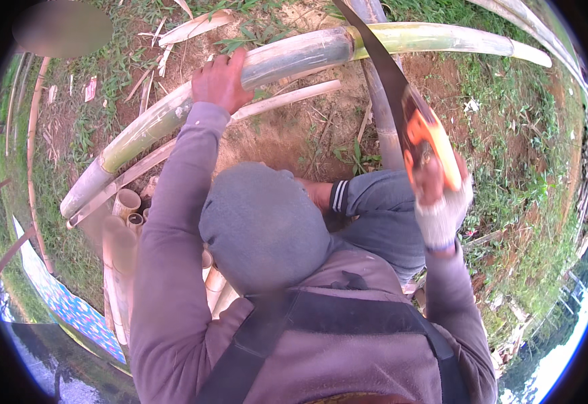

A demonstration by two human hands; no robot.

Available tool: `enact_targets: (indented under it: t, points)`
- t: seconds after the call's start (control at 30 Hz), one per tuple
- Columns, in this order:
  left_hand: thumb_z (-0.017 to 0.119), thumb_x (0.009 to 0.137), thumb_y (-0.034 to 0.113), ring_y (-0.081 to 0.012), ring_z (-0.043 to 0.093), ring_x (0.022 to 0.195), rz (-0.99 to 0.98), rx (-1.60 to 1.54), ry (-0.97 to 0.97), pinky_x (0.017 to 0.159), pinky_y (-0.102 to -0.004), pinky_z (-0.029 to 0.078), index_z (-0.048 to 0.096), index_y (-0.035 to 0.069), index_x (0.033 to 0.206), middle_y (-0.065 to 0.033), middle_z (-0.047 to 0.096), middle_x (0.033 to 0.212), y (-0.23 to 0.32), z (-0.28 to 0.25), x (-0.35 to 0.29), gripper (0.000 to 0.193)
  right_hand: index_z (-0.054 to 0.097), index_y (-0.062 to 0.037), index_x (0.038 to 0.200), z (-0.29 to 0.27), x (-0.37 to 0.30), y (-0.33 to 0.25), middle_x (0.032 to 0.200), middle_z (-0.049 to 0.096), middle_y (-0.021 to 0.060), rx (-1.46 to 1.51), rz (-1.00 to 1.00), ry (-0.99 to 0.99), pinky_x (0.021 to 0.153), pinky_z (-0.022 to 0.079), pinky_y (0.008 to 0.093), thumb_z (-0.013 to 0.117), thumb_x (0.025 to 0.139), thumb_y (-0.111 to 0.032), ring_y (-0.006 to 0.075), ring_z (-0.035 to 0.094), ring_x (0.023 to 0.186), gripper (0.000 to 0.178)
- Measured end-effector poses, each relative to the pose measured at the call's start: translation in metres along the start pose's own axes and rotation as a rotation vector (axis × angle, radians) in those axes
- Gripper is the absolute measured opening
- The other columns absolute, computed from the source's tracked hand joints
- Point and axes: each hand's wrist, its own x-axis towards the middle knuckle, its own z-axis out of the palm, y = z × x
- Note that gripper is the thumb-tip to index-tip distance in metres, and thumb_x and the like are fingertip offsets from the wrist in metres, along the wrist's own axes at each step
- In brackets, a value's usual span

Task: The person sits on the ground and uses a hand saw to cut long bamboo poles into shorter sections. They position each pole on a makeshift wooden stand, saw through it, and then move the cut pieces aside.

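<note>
Bamboo pole (301,55) lies under the person's left hand (220,82), curving from 9 o'clock, over 12, to 2 o'clock. At 11 o'clock this hand clasps it from above, palm down, with fingers bent over the far edge. At 3 o'clock the right hand (441,195), in a pale knit glove (444,219) with darker fingers showing, is closed around the orange handle of a saw (393,87). The dark blade slants from the handle toward 12 o'clock, crossing in front of the pole just beside the ring where grey meets yellow-green; I cannot tell whether its teeth touch.

Below the pole, a split bamboo strip (294,99) slopes from 12 toward 9 o'clock. A grey post (383,108) passes beneath the pole at 1 o'clock. Close to the centre is a rounded grey cloth shape (264,225); just toward 3 o'clock from it, a bent leg (381,205) wears grey trousers with a white-striped cuff.

Farther out, cut bamboo tubes (127,199) stand bunched between 8 and 9 o'clock, partly behind the left sleeve (173,249). Pale peelings (200,25) lie at 11 o'clock, a blue patterned sheet (72,303) at 8, and grass (516,145) at 2.
</note>
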Motion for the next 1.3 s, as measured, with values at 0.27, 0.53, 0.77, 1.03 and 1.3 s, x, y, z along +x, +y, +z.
enact_targets:
  t: [0.27,0.53,0.77,1.03,1.3]
  points:
    - [0.095,0.074,0.039,-0.0408,0.072,0.118,-0.038,-0.023,-0.092,0.101,-0.0535,0.058,0.053,0.023,0.152,-0.0174,0.071,0.131,-0.005,-0.021,0.009,0.09,0.069,0.0001,0.116,0.042,0.037,-0.036,0.092,0.069,0.0037,0.115,0.002,-0.02,0.066,0.051,0.0274,0.072,0.107,-0.026,0.0106,0.064,0.077,0.028]
    - [0.095,0.074,0.039,-0.0412,0.073,0.115,-0.007,-0.026,-0.097,0.1,-0.0535,0.058,0.053,0.021,0.151,-0.0179,0.073,0.127,-0.002,-0.011,0.007,0.089,0.072,0.0008,0.114,0.031,0.006,-0.014,0.088,0.073,0.0142,0.117,-0.056,0.079,0.069,0.056,0.0394,0.073,0.104,-0.022,0.0265,0.072,0.075,0.025]
    - [0.095,0.071,0.042,-0.0416,0.074,0.112,0.003,0.058,-0.107,0.096,-0.053,0.06,0.053,0.022,0.153,-0.0196,0.073,0.125,-0.005,-0.024,-0.003,0.094,0.072,0.0005,0.114,0.086,0.072,-0.024,0.093,0.071,0.0166,-0.007,-0.076,0.012,0.074,0.056,0.041,0.075,0.105,-0.022,0.0322,0.071,0.083,0.025]
    - [0.094,0.073,0.041,-0.0414,0.075,0.111,0.011,-0.037,-0.107,0.097,-0.0527,0.059,0.054,0.022,0.151,-0.0192,0.074,0.124,-0.006,-0.015,0.004,0.09,0.068,-0.0004,0.117,0.075,0.043,0.016,0.099,0.071,0.0163,0.036,-0.098,0.034,0.074,0.054,0.0414,0.074,0.104,-0.019,0.0296,0.07,0.082,0.024]
    - [0.094,0.074,0.04,-0.041,0.075,0.111,-0.004,-0.041,-0.104,0.096,-0.0524,0.06,0.054,0.022,0.151,-0.0183,0.074,0.122,-0.011,-0.015,-0.002,0.089,0.065,0.0032,0.111,0.002,-0.013,-0.023,0.087,0.064,0.0098,0.073,0.22,-0.125,0.06,0.049,0.0368,0.07,0.105,-0.011,0.0171,0.061,0.071,0.016]
